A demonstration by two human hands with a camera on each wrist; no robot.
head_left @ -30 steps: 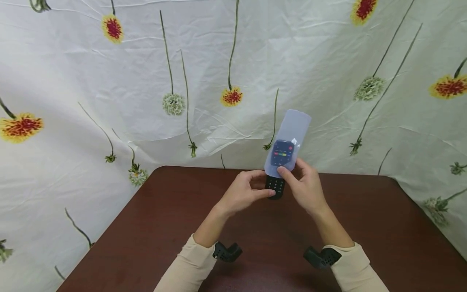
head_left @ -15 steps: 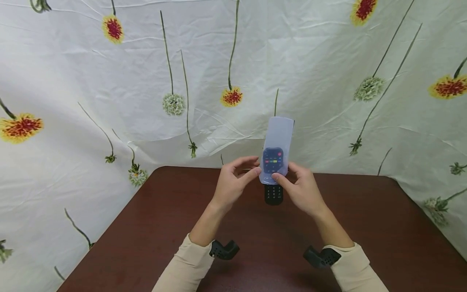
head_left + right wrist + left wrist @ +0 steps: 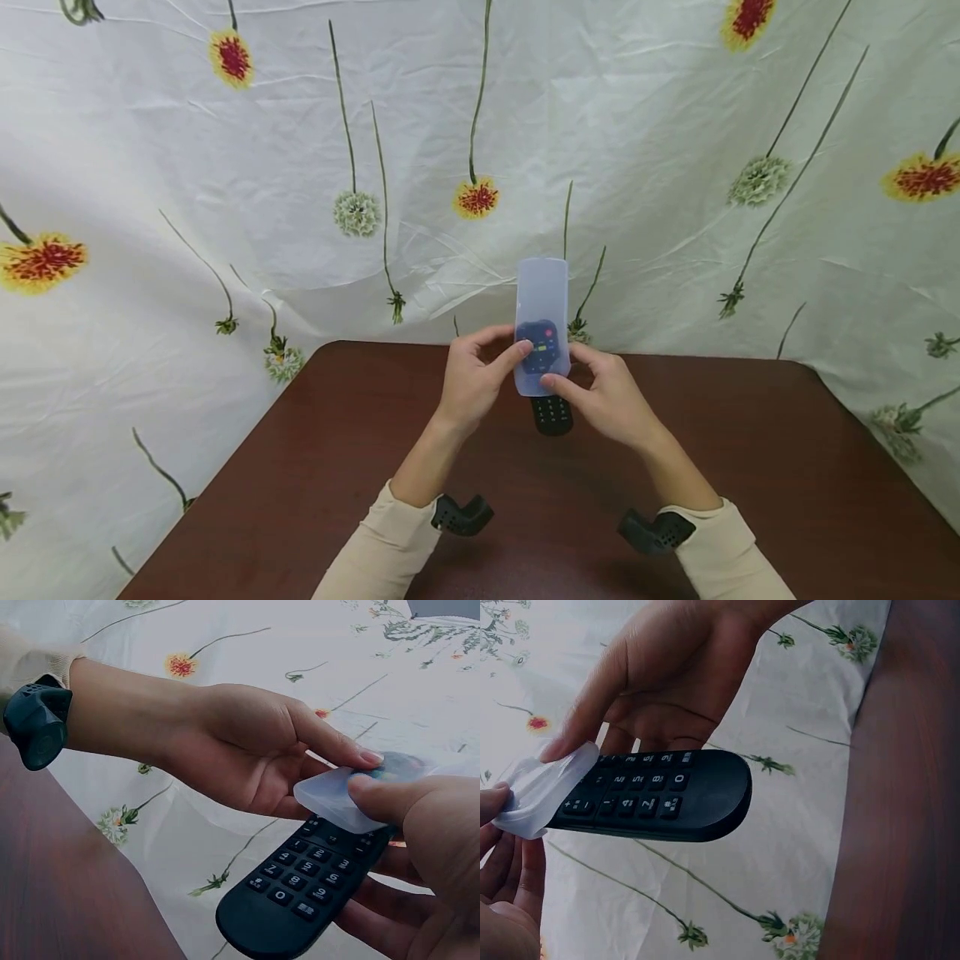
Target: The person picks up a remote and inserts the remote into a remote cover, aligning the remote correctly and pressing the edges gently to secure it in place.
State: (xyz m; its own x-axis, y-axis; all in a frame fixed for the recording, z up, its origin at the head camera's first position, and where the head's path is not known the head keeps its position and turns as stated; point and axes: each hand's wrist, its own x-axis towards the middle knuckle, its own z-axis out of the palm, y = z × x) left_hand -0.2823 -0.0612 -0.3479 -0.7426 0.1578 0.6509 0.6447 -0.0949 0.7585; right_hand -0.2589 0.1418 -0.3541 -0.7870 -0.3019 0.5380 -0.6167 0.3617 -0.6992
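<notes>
A black remote control (image 3: 552,417) sits partly inside a translucent, bluish-white sleeve (image 3: 542,287); its number-pad end sticks out below. My left hand (image 3: 468,379) pinches the sleeve's left side, thumb on the front over the remote's upper buttons. Lower down, my right hand (image 3: 611,396) grips the right edge, its thumb by the sleeve's mouth. In the left wrist view, the sleeve (image 3: 544,791) looks bunched around the remote (image 3: 705,791), with the fingers of my right hand (image 3: 682,667) behind it. The right wrist view shows the number keys of the remote (image 3: 285,900) uncovered.
A dark reddish-brown table (image 3: 360,467) lies below both hands. Behind it hangs a white flower-print cloth (image 3: 637,125). Black wrist cameras (image 3: 461,515) are strapped over the beige sleeve cuffs (image 3: 712,533).
Remote and cover have shifted left and down and turned more upright. My left hand has gone from the remote's exposed lower end to the cover's left side, while my right hand keeps its grip.
</notes>
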